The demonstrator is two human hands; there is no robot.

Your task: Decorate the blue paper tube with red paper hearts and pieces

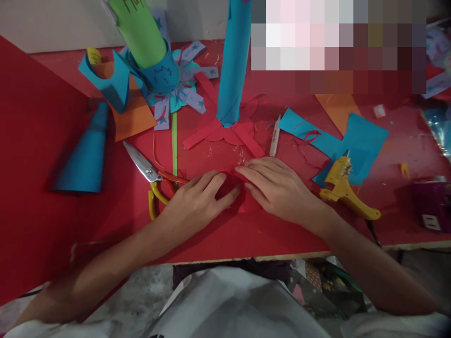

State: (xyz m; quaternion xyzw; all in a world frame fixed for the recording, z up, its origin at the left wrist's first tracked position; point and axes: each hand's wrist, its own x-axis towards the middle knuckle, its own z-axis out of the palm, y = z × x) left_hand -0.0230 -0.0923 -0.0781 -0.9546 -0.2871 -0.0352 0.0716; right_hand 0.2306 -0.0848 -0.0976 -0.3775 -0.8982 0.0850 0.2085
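Observation:
A piece of red paper (246, 203) lies near the front of the red table, hard to tell from the tabletop. My left hand (199, 199) rests at its left side, fingers slightly bent and thumb apart from the index finger. Stretched over its right side is my right hand (285, 188), fingers lying nearly flat on it. Scissors (151, 174) with yellow and orange handles lie open beside my left hand, partly hidden by it. Just beyond both hands stands a blue paper tube (232, 65) on a red petal-shaped base (239, 134).
A yellow glue gun (343, 188) lies at the right, over blue paper pieces (368, 141). A marker (275, 136) is behind my right hand. Left stand a blue paper cone (86, 159) and, farther back, a green tube (141, 37). A purple box (431, 202) sits far right.

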